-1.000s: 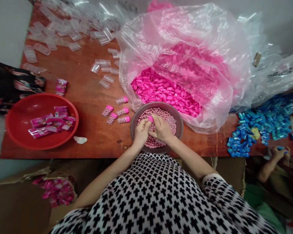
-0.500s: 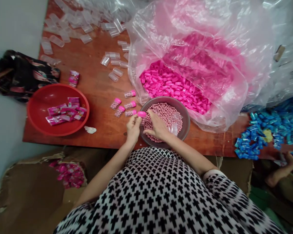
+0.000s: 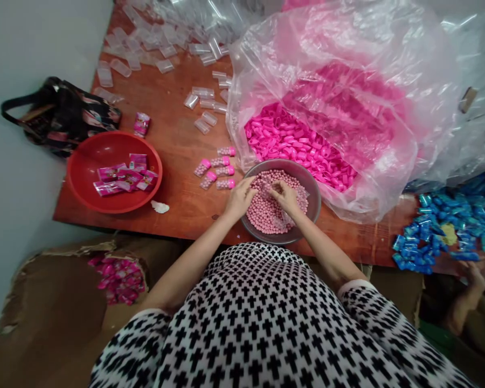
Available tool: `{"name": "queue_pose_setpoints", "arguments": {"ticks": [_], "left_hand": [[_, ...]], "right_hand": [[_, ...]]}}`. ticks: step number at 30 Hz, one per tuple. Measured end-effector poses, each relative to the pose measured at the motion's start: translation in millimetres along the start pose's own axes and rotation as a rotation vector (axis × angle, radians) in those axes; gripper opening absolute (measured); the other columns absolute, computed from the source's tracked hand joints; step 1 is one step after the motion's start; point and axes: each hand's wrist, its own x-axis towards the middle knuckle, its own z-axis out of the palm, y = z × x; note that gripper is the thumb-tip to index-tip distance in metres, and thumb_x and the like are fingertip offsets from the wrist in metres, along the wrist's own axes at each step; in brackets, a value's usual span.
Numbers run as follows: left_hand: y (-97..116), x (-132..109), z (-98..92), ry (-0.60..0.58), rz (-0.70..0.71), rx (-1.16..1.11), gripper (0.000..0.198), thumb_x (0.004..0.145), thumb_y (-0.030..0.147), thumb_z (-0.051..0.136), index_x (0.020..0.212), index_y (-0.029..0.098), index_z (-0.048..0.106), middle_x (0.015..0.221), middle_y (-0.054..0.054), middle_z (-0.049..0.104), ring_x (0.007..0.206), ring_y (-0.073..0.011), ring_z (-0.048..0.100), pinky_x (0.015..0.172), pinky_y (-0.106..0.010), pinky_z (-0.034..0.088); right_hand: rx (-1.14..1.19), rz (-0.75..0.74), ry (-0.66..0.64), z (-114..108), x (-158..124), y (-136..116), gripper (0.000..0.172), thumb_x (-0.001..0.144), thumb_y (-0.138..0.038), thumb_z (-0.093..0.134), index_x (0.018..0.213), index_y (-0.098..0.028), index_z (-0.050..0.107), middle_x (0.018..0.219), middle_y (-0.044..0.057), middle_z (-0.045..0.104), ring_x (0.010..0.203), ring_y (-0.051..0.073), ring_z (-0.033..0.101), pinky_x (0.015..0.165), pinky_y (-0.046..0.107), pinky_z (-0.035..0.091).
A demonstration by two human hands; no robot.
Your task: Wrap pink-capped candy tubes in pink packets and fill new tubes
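A grey bowl [image 3: 316, 207] of pink beads [image 3: 262, 215] stands at the table's front edge, with both my hands over it. My left hand [image 3: 241, 198] is at the bowl's left side, its fingers curled together over the beads; what they hold, if anything, is hidden. In the bowl's middle, my right hand [image 3: 285, 196] pinches what looks like a clear plastic vial [image 3: 263, 186], blurred against the beads. More clear plastic shows near its wrist. Several bead-filled vials with pink caps [image 3: 225, 170] lie left of the bowl.
Behind the bowl, a large clear bag [image 3: 392, 178] holds pink caps [image 3: 299, 143]. Empty clear vials [image 3: 204, 92] lie farther back. Leftward are a red bowl [image 3: 75, 183] of pink packets and a black handbag [image 3: 81, 116]. Blue wrapped pieces [image 3: 424, 237] and another person's hands [image 3: 475, 277] are at right.
The capped vial from my left hand now lies with the other filled ones. My left hand has moved over the bowl, and my right hand has closed its fingers among the beads.
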Motion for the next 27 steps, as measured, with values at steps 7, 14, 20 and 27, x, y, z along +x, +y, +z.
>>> {"name": "queue_pose_setpoints", "arguments": {"ticks": [7, 14, 20, 27], "left_hand": [[2, 3, 33.7, -0.305, -0.226, -0.439, 0.043, 0.076, 0.046, 0.063, 0.105, 0.015, 0.067, 0.097, -0.009, 0.071, 0.084, -0.0238, 0.069, 0.077, -0.041, 0.057], [8, 10, 26.2, -0.426, -0.247, -0.428, 0.050, 0.067, 0.053, 0.071, 0.101, 0.016, 0.072, 0.099, -0.008, 0.073, 0.085, -0.0229, 0.068, 0.082, -0.038, 0.055], [5, 18, 31.2, -0.394, -0.204, -0.274, 0.051, 0.065, 0.057, 0.071, 0.098, 0.019, 0.073, 0.104, -0.008, 0.073, 0.098, -0.0263, 0.066, 0.097, -0.044, 0.048], [15, 21, 40.6, -0.330, -0.368, -0.501, 0.054, 0.066, 0.056, 0.072, 0.099, 0.014, 0.069, 0.099, -0.009, 0.073, 0.084, -0.0218, 0.068, 0.082, -0.040, 0.056]], "right_hand": [[0.231, -0.217, -0.102, -33, -16, -15, 0.034, 0.083, -0.041, 0.058, 0.108, -0.019, 0.058, 0.098, 0.005, 0.067, 0.087, 0.017, 0.063, 0.080, 0.031, 0.050], [-0.066, -0.448, -0.180, -51, -23, -9, 0.026, 0.091, -0.034, 0.052, 0.106, -0.015, 0.061, 0.097, 0.010, 0.070, 0.088, 0.017, 0.065, 0.081, 0.029, 0.049], [-0.118, -0.302, -0.140, -59, -35, 8, 0.024, 0.087, -0.039, 0.059, 0.098, -0.019, 0.064, 0.090, 0.005, 0.072, 0.078, 0.015, 0.066, 0.074, 0.024, 0.049], [-0.520, 0.181, 0.306, -129, 5, 58, 0.030, 0.093, -0.030, 0.045, 0.110, -0.014, 0.064, 0.107, 0.014, 0.068, 0.099, 0.024, 0.061, 0.086, 0.033, 0.045]]}}
